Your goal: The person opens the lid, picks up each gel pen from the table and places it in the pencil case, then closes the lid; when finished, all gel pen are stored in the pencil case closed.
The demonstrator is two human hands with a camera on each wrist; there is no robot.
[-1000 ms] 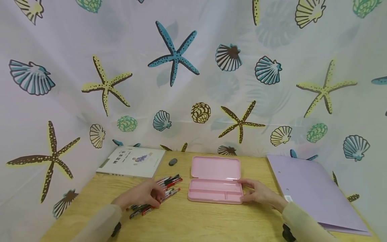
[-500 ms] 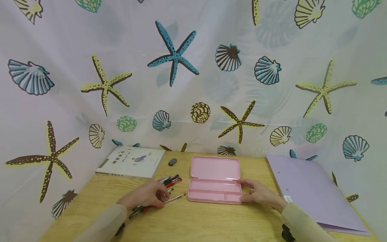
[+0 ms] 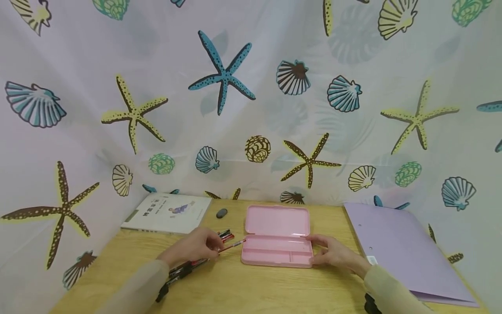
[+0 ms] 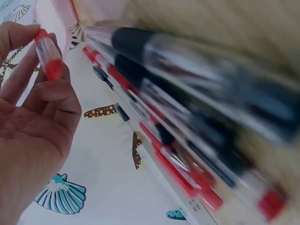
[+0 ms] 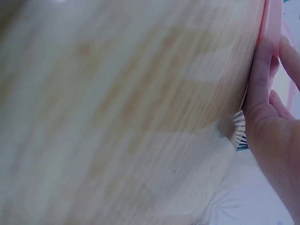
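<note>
In the head view my left hand (image 3: 193, 248) pinches a slim red-tipped pen (image 3: 236, 244) between thumb and fingers, its tip pointing right over the left edge of a pink pencil case (image 3: 277, 220). The pen's red end (image 4: 48, 56) shows at the fingertips in the left wrist view. The case lies open, lid back, with bare compartments. My right hand (image 3: 337, 254) holds the case's right end, thumb at the front corner and fingers farther back. Loose black and red pens (image 3: 184, 269) lie below and behind my left hand, partly hidden by it.
A white book (image 3: 168, 212) lies at the back left, with a small dark stone-like object (image 3: 222, 213) to its right. A purple folder (image 3: 408, 253) lies along the right side of the wooden table (image 3: 251, 290). A seashell-patterned curtain (image 3: 251, 109) hangs behind.
My left hand has lifted from the pens and moved slightly right and away, carrying the red-tipped pen up to the case's left edge. My right hand stays on the case.
</note>
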